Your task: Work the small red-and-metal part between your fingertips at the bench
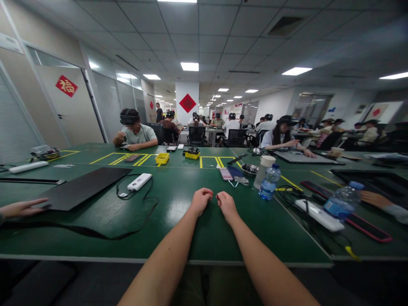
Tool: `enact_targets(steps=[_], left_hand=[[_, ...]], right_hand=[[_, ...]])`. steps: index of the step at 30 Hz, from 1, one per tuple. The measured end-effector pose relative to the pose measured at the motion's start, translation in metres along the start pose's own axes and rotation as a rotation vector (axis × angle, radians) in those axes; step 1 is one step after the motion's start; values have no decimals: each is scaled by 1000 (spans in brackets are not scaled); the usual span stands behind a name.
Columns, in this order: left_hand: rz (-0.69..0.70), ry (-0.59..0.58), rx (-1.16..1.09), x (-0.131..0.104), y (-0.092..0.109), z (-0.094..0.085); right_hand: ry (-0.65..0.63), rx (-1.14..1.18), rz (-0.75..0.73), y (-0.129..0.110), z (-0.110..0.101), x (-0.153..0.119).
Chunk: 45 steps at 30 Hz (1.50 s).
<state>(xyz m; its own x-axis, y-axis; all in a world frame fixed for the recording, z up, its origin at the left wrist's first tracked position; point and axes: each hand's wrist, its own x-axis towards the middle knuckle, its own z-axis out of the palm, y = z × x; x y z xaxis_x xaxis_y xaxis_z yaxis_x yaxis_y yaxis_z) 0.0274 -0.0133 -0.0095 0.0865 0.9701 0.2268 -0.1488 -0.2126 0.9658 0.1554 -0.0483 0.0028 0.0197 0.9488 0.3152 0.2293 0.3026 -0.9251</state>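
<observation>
My left hand point(201, 201) is closed in a pinch just above the green table point(172, 242). Facing it across a narrow gap is my right hand point(227, 206), its fingers also pressed together. A speck of red shows at the fingertips of each hand, too small to name. Both forearms reach in from the near edge. Beyond my right hand lie a stack of pinkish cards or notes point(225, 173) and a grey cloth-like item point(242, 180). A white power bank point(139, 182) with a black cable rests off to the left.
A water bottle point(269, 182) and a white cylinder point(264, 170) stand to the right, near a metal bowl point(250, 169). Yellow trays point(162, 159) sit farther back. At left, another person's hand point(24, 208) touches a black panel point(86, 187). More people sit around.
</observation>
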Motion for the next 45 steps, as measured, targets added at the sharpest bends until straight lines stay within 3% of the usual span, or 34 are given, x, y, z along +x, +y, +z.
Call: enact_targets(steps=[3,7,13,17,20,24,30,39,45], left_hand=[[-5,-51,-31,-3,-1,-3],[-31,-126,-151,-3,-4,-8],[-87,-94,-248,1,-4,-6],[-65,-58,-237,-4,-2,-8],[-57,-49,-210,-9,-2,-11],[-81,-83,-167,-9,-4,-13],[-83,-182,-130,-4,-7,-14],[-89,-117,-109,-3,-9,-17],[-70,-54,-72,-7,0,-15]], right_hand=[[114,112,107,8,1,-2],[166,139,104,17,1,3],[307,39,111,20,12,10],[257,22,63,15,18,5],[114,147,103,13,14,3],[134,280,88,14,9,6],[121,277,81,19,10,10],[114,255,128,22,12,11],[56,412,235,14,13,6]])
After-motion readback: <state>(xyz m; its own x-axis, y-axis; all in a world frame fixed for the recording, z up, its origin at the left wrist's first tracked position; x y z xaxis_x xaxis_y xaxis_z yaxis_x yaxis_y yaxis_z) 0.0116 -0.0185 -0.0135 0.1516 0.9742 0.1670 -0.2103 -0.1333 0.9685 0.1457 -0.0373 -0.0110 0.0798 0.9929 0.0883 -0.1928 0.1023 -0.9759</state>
